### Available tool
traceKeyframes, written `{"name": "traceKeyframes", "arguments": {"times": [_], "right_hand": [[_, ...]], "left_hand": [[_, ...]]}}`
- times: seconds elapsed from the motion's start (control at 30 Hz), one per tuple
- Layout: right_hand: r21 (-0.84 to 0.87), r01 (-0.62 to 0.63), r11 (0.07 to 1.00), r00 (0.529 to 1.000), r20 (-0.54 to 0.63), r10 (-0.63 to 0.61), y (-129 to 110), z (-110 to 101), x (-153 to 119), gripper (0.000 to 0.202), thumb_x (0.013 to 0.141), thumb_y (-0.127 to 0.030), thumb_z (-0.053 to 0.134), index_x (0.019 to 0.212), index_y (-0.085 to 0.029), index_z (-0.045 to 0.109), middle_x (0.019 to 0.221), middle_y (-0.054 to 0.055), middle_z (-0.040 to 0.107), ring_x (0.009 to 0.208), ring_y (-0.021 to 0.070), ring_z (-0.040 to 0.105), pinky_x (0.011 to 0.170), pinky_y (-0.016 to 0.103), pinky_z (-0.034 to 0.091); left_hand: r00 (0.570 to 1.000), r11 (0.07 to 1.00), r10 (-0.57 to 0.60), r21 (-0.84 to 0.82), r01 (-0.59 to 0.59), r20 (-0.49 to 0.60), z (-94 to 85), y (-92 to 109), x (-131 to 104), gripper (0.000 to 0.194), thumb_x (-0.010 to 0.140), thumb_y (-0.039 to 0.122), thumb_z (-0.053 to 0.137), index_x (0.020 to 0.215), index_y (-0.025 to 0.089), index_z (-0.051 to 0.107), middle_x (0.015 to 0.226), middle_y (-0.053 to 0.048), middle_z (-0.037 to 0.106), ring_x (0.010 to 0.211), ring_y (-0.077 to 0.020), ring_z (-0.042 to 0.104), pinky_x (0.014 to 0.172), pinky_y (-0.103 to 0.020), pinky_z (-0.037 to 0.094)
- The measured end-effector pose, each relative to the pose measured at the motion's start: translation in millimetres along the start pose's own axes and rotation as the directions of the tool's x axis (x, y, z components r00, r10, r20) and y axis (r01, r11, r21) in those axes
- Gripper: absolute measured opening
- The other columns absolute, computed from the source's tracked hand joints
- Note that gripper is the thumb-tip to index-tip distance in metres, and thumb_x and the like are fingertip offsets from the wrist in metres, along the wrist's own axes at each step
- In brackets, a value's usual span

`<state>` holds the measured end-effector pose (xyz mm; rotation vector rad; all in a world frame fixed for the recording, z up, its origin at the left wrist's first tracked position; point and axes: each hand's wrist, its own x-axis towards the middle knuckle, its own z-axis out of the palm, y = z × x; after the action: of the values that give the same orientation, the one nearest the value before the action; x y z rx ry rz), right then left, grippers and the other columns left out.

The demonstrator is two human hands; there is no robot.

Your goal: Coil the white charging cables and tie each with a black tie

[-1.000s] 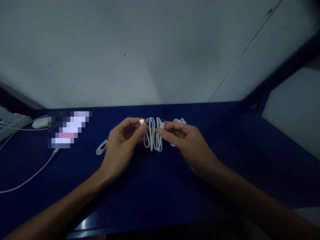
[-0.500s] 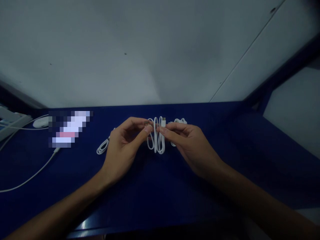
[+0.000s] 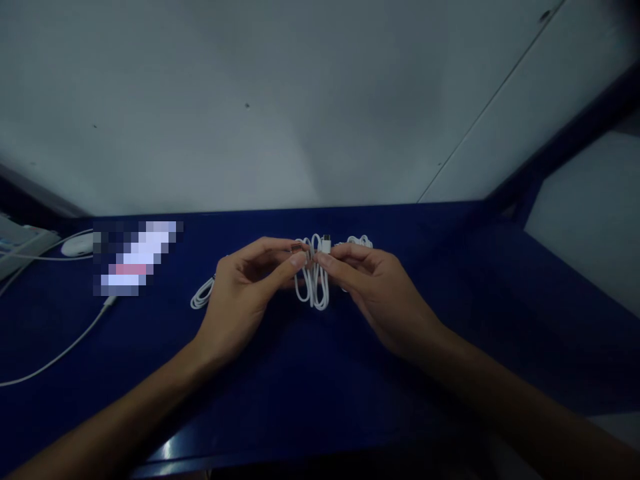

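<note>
Between my two hands a coiled white USB cable (image 3: 321,293) is held up over the blue tabletop, its loops hanging below the fingers. My left hand (image 3: 243,287) pinches its left side between thumb and fingers, beside a metal USB plug. On the other side, my right hand (image 3: 383,283) grips the coil, with a white plug with a dark metal tip standing up next to the thumb. Some fingers behind the loops are hidden. Another white cable coil (image 3: 201,295) lies left of my left hand, partly covered by it. Behind my right hand rests a further white cable bundle (image 3: 361,241).
At the left lies a pixelated bright phone-like screen (image 3: 143,250) with a white cable (image 3: 75,347) plugged into its near end. A white rounded object (image 3: 77,245) and a white box-like item (image 3: 30,247) sit farther left. A grey wall (image 3: 280,153) closes off the back of the blue tabletop (image 3: 310,380).
The loops are drawn a little closer together between my fingers, and the fingertips have come slightly nearer each other. Both hands keep hold of the cable. The view has shifted slightly.
</note>
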<state>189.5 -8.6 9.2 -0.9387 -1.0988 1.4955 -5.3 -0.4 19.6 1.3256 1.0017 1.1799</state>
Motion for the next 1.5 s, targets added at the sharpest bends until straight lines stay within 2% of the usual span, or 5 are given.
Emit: {"name": "traceKeyframes", "arguments": {"times": [0.27, 0.47, 0.7, 1.03, 1.5], "right_hand": [[-0.019, -0.034, 0.999, 0.999, 0.036, 0.034, -3, 1, -1, 0.015, 0.093, -0.039, 0.084, 0.102, -0.026, 0.084, 0.115, 0.005, 0.081, 0.111, 0.0232, 0.074, 0.108, 0.042, 0.054], [-0.048, -0.050, 0.998, 0.999, 0.014, 0.051, -2, 0, 0, 0.017, 0.094, -0.040, 0.083, 0.100, -0.025, 0.085, 0.110, 0.007, 0.082, 0.107, 0.0235, 0.076, 0.106, 0.043, 0.055], [-0.058, -0.047, 0.997, 0.998, 0.042, 0.049, -1, -1, 2, 0.015, 0.094, -0.040, 0.083, 0.099, -0.026, 0.086, 0.108, 0.006, 0.083, 0.102, 0.0226, 0.077, 0.104, 0.043, 0.057], [-0.160, 0.044, 0.986, 0.998, 0.061, -0.034, -5, 0, 1, 0.015, 0.103, -0.035, 0.072, 0.100, -0.026, 0.085, 0.099, 0.003, 0.080, 0.094, 0.0188, 0.075, 0.096, 0.038, 0.059], [-0.144, 0.055, 0.988, 0.998, 0.005, -0.055, -11, 1, -1, 0.012, 0.099, -0.033, 0.078, 0.100, -0.028, 0.089, 0.102, 0.004, 0.084, 0.091, 0.0203, 0.079, 0.092, 0.038, 0.063]], "left_hand": [[0.998, 0.997, -0.064, 0.036, 0.065, -0.021, 1.9, 7, 1, 0.023, 0.090, 0.034, 0.087, 0.110, 0.022, 0.087, 0.119, -0.008, 0.084, 0.099, -0.0239, 0.081, 0.079, -0.030, 0.067], [0.988, 0.988, -0.151, -0.010, 0.152, 0.042, -0.8, 6, 2, 0.029, 0.088, 0.028, 0.089, 0.117, 0.023, 0.087, 0.114, -0.008, 0.085, 0.102, -0.0228, 0.080, 0.096, -0.032, 0.062], [0.990, 0.992, -0.123, 0.035, 0.121, 0.063, -6.6, 0, 3, 0.030, 0.091, 0.028, 0.086, 0.121, 0.026, 0.085, 0.107, -0.006, 0.086, 0.100, -0.0235, 0.081, 0.097, -0.035, 0.060], [0.986, 0.991, -0.131, 0.037, 0.128, 0.101, -4.7, 2, 3, 0.029, 0.092, 0.030, 0.086, 0.122, 0.027, 0.085, 0.115, -0.005, 0.086, 0.109, -0.0252, 0.081, 0.104, -0.036, 0.060], [0.982, 0.986, -0.167, 0.026, 0.165, 0.092, -3.0, 5, 3, 0.032, 0.094, 0.038, 0.083, 0.124, 0.026, 0.084, 0.121, -0.009, 0.084, 0.112, -0.0287, 0.080, 0.107, -0.042, 0.060]]}}
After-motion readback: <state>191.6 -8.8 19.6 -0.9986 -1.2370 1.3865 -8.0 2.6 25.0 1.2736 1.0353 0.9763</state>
